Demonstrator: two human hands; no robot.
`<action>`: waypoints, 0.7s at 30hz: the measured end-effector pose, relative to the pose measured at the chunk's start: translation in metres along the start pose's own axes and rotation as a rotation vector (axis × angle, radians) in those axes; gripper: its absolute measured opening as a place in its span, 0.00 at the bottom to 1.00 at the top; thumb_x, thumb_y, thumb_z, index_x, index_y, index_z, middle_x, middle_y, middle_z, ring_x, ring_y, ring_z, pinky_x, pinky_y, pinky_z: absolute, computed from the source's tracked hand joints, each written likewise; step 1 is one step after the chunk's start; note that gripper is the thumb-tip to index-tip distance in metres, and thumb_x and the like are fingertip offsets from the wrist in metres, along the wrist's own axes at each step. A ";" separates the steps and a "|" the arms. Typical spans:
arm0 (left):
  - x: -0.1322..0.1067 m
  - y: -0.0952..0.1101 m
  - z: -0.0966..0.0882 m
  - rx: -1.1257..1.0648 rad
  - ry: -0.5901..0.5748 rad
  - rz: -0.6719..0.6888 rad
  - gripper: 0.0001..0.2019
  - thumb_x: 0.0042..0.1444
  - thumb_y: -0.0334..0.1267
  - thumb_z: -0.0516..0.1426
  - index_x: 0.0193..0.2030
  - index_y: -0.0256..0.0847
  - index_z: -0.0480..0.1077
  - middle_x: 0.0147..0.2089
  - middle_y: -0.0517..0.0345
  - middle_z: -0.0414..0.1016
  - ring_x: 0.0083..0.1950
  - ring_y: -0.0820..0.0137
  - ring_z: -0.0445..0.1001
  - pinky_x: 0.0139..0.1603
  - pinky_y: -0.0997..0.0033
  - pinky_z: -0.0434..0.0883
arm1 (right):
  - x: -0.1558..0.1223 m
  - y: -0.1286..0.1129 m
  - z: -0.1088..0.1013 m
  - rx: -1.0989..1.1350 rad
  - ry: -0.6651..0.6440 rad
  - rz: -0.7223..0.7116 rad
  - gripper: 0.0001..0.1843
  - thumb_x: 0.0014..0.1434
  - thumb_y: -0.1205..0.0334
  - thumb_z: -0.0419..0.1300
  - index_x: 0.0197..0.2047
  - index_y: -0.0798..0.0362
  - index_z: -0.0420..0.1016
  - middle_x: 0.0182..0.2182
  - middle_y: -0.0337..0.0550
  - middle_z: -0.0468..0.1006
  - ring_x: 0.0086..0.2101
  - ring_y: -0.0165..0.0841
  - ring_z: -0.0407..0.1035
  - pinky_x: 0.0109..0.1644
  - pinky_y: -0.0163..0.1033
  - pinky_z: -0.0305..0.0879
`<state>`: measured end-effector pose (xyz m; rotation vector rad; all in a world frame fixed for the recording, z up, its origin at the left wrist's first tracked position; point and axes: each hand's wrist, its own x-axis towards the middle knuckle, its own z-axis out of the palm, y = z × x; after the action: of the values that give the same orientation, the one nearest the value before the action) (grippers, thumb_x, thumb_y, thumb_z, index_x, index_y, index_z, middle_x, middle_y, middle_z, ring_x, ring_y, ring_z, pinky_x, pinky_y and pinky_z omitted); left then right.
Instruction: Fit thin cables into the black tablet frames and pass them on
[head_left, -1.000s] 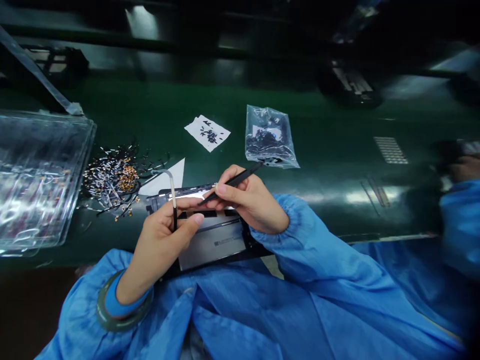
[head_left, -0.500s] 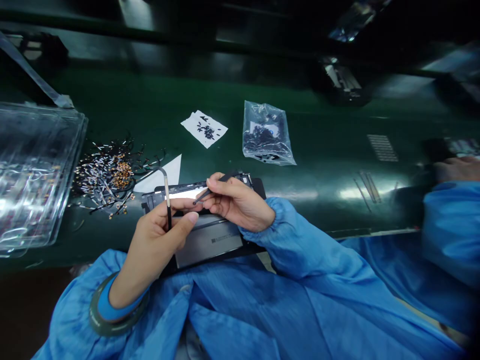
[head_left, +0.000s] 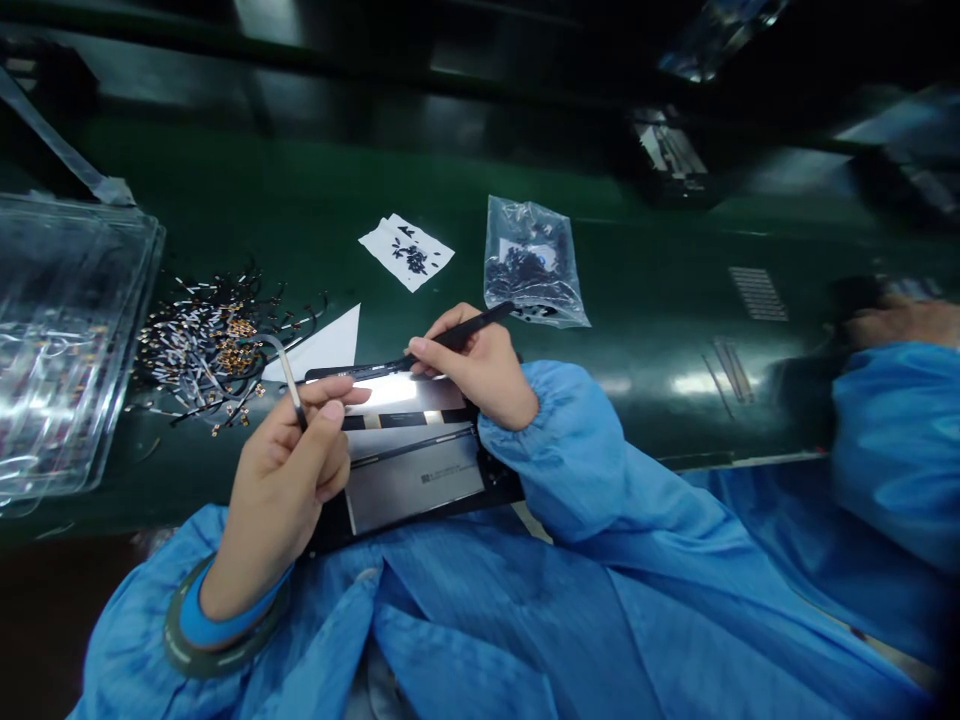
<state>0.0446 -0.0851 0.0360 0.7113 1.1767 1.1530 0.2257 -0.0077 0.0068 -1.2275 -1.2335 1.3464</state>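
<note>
My left hand [head_left: 296, 450] is closed in a pinch on a thin black-and-white flex cable [head_left: 285, 368], which loops up from the fingers toward the pile on the left. Between the fingers of my right hand [head_left: 484, 365] is a pair of black tweezers [head_left: 469, 327], its tip pointing down and left at the far edge of an opened device [head_left: 420, 485]. That device lies near my body, its silvery battery-like panel and black frame showing. My left fingers are over its left end and hide part of it.
Left lie a tangled pile of flex cables [head_left: 202, 350] and clear plastic trays [head_left: 67, 350]. Beyond the device are white paper [head_left: 319, 345], a sheet with small black pieces [head_left: 382, 245] and a clear bag [head_left: 532, 260]. A co-worker's sleeve [head_left: 896, 440] is at right.
My left hand has drawn left and slightly down with the flex cable. My right hand has moved up a little, bringing the tweezers away from the left fingers to the device's far edge.
</note>
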 end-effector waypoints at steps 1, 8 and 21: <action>0.000 -0.001 -0.001 -0.003 0.001 -0.006 0.12 0.55 0.41 0.63 0.44 0.39 0.74 0.26 0.63 0.68 0.17 0.85 0.49 0.15 0.84 0.51 | 0.001 0.002 0.000 -0.054 -0.003 -0.009 0.22 0.45 0.50 0.73 0.30 0.52 0.67 0.21 0.33 0.76 0.25 0.29 0.75 0.31 0.34 0.71; 0.001 -0.004 -0.007 -0.010 -0.012 -0.032 0.12 0.55 0.42 0.63 0.43 0.39 0.75 0.31 0.59 0.73 0.17 0.87 0.49 0.15 0.84 0.50 | 0.000 0.010 0.000 -0.328 0.036 -0.084 0.15 0.53 0.51 0.67 0.31 0.50 0.67 0.23 0.35 0.75 0.28 0.31 0.72 0.36 0.39 0.68; 0.004 -0.004 -0.009 0.004 -0.111 -0.128 0.15 0.57 0.42 0.56 0.47 0.37 0.74 0.35 0.55 0.73 0.17 0.85 0.49 0.16 0.79 0.49 | -0.010 0.002 -0.007 -0.183 0.039 -0.296 0.14 0.66 0.51 0.53 0.36 0.51 0.71 0.36 0.41 0.80 0.36 0.31 0.75 0.43 0.40 0.72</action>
<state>0.0377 -0.0833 0.0282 0.6843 1.1143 0.9925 0.2340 -0.0167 0.0058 -1.1356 -1.4712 1.0082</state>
